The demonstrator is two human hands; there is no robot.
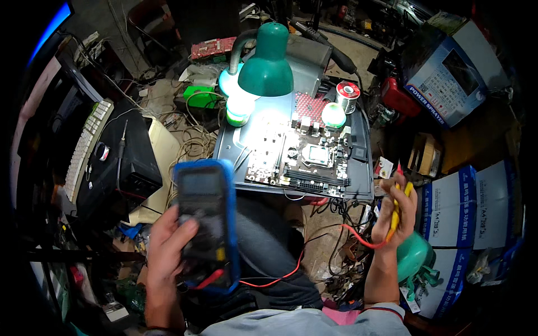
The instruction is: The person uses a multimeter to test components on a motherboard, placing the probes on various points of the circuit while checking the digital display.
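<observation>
My left hand [168,241] grips a blue-cased multimeter [228,224] upright over my lap, with the thumb on its front near the dial. A red plug sits at the meter's lower end, and a red lead runs from there across my legs. In my right hand [385,221], raised at the right of the bench, are yellow test probes [399,210] with a red tip pointing up; the fingers partly cover them. Both probes are apart from the circuit board. Under the lamp lies a computer motherboard [316,157], its left part washed out by glare.
A green desk lamp [269,67] leans over the dark work surface [361,168]. Tweezers [242,159] lie left of the board; a solder spool [348,99] stands behind it. To the left are a keyboard [87,145] and a soldering iron [121,151]; at right, stacked boxes [448,218] and cables.
</observation>
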